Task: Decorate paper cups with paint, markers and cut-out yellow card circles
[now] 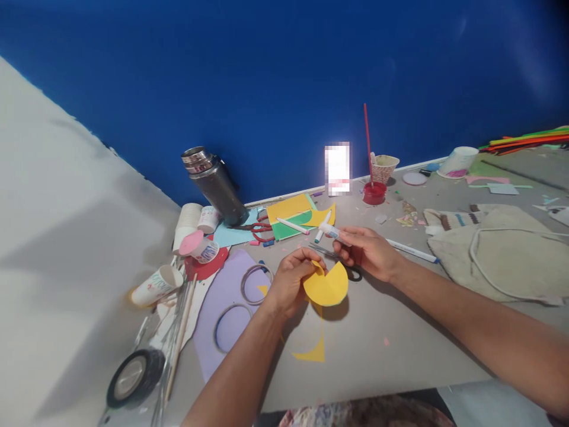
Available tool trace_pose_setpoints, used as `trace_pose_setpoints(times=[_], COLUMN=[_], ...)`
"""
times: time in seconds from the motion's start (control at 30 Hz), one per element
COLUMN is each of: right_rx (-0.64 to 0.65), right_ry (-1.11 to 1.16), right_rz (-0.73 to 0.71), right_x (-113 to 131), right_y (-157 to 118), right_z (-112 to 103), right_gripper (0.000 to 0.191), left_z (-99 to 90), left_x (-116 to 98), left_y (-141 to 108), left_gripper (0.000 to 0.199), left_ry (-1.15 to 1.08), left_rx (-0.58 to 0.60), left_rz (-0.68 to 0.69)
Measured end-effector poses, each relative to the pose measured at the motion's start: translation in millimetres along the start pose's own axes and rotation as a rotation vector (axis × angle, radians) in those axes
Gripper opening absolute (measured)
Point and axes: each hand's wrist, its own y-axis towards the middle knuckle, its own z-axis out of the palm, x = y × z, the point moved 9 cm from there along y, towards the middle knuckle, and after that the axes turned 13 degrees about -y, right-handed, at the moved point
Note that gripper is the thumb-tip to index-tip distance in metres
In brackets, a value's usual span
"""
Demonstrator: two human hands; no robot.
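My left hand pinches a yellow paper circle by its left edge; a wedge-shaped notch opens at the circle's top. In my right hand is a glue stick, a small white tube pointing left and held between thumb and fingers. Scissors with dark handles lie on the table behind the circle, partly hidden by my right hand. Below the circle lies a yellow paper offcut with a curved cut edge, partly covered by my left arm.
Left of my hands are tape rings, purple paper, paper cups and a black tape roll. A dark flask stands near the blue wall. Markers, a red pot and a cloth bag lie beyond and right.
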Motion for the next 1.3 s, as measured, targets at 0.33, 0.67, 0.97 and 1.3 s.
trace_pose_setpoints(times=[0.33,0.67,0.97,1.3], right_rx=[0.167,0.107,-0.038,0.182], right_ry=[-0.353,-0.599,-0.885,-0.459], right_rz=[-0.166,-0.239,-0.515,-0.203], right_x=[12,26,49,18], right_y=[-14,-24,-38,-27], right_z=[18,21,31,34], right_gripper=[0.041,0.037,0.027,0.039], left_z=[-1.7,-0.6,-3.4,-10.2], left_x=[3,0,-1,2], left_y=[4,2,4,5], left_gripper=[0.039,0.037,0.044,0.047], left_ry=[-0.266,-0.247,-0.194,-0.173], left_rx=[0.062,0.061,0.063,0.034], left_rz=[-0.061,-0.042,-0.037,-0.051])
